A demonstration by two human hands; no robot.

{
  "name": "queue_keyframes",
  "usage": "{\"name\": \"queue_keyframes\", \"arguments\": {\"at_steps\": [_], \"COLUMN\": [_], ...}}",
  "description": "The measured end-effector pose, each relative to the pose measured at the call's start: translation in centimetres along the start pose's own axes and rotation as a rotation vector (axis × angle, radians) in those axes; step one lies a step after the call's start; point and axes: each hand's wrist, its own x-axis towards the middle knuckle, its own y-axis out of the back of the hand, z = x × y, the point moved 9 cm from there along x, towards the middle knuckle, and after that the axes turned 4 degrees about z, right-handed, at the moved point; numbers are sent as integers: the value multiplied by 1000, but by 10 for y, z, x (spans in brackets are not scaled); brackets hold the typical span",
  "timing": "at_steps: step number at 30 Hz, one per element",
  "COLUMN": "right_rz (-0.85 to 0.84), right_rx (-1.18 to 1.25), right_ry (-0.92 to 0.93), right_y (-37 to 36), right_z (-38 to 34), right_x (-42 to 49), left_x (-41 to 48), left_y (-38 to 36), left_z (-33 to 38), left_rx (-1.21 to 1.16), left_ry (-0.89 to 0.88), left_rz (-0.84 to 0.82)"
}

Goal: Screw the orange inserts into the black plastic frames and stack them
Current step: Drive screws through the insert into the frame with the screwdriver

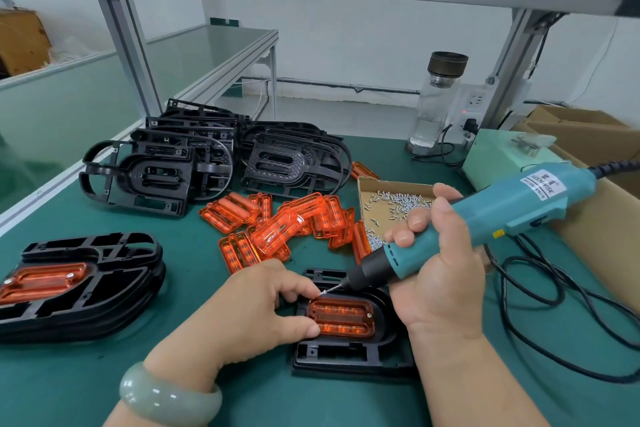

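Left hand: thumb and forefinger are curled round the left end of the one orange insert I've got on the go. They pinch it down into its black frame, which lies flat on the green mat right in front of me.

Right hand: all fingers clenched round the barrel of the screwdriver, tilted with the bit pointing down and left. There's one screw on the tip, at the insert's upper left corner, just beside my left forefinger. One screw head already sits at the insert's right end.

Just beyond that frame is one heap of loose inserts. They overlap so much I can't get a clean count, but it's well over ten, plus one off by itself behind the cardboard tray. The tray has way too many screws to count.

To my left is one finished stack. I can't tell how many layers, but the top frame shows one insert with two screws in it. At the back are two heaps of empty frames, the left one bigger, and again no exact count.

Also one jade-green bangle on my left wrist, one glass bottle, one pale green box, and the black cable looping on the mat at the right.
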Motion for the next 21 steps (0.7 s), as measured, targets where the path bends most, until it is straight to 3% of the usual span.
{"name": "queue_keyframes", "arguments": {"at_steps": [21], "right_rz": [-107], "right_rx": [-182], "right_ry": [32], "right_y": [-15], "right_z": [8], "right_x": [-6], "left_x": [0], "left_y": [-1], "left_z": [-1], "left_rx": [12], "left_ry": [18], "left_rz": [13]}}
